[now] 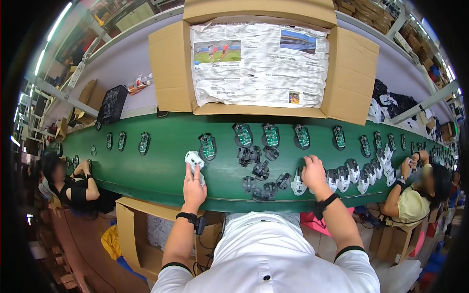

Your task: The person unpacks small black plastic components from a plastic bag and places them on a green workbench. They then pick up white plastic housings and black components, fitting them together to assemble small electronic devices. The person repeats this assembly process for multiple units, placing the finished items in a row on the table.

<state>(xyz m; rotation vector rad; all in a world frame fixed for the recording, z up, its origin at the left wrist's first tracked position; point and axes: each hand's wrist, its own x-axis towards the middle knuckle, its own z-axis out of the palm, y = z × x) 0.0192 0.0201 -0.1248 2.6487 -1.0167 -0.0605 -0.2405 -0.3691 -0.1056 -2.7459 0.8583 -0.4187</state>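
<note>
My left hand point(194, 188) is closed on a white computer mouse shell point(194, 159), held over the green belt left of centre. Just beyond it lies a dark mouse base with a green circuit board point(207, 146). My right hand point(314, 173) has its fingers curled; whether something small is between them is hard to see. Against its thumb side stands another white mouse shell point(298, 184). Between my hands are several loose black plastic parts point(261, 170). To the right of my right hand, several white and grey mouse shells point(343, 178) form a row.
A cardboard box point(166, 73) lined with newspaper stands over the belt's far edge. More bases with circuit boards point(301, 136) line the green belt point(146, 171). Co-workers sit at left point(73, 183) and right point(415, 195). Below the near edge is an open carton point(134, 234).
</note>
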